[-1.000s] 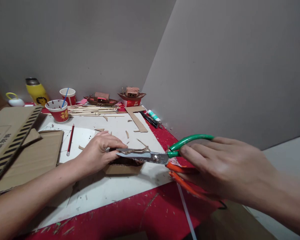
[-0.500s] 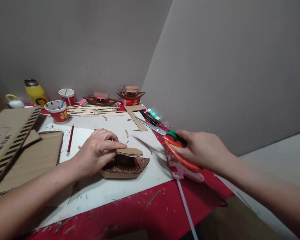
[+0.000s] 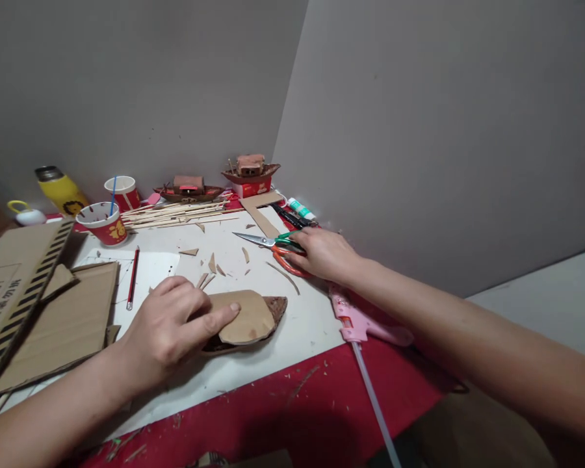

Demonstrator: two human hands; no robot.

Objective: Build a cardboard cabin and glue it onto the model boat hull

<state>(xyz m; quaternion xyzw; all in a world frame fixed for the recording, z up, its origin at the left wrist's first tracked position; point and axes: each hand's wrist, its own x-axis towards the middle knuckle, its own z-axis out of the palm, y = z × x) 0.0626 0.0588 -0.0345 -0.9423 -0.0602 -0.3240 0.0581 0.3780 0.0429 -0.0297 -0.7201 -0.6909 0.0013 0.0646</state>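
My left hand (image 3: 173, 325) grips a rounded cardboard piece (image 3: 248, 315), with the thumb stretched along its top face. Under that piece lies a small cardboard boat hull (image 3: 279, 313), its brown pointed end showing on the right. How far the piece touches the hull is hidden. My right hand (image 3: 326, 252) has its fingers round the green and orange handles of a pair of scissors (image 3: 257, 240). The blades point left, low over the white sheet. Just below my right forearm is a pink glue gun (image 3: 351, 316) with a glue stick in its back.
Flat cardboard (image 3: 73, 325) covers the left side, beside a pencil (image 3: 133, 279). Paper cups (image 3: 104, 227), a yellow bottle (image 3: 61, 192), wooden sticks (image 3: 175, 213) and two finished boats (image 3: 189, 188) line the back. Cardboard scraps (image 3: 212, 262) dot the white sheet (image 3: 292, 351).
My right hand has moved the scissors left and down toward the sheet. In my left hand, the cardboard piece has turned from nearly edge-on to showing its broad face above the hull.
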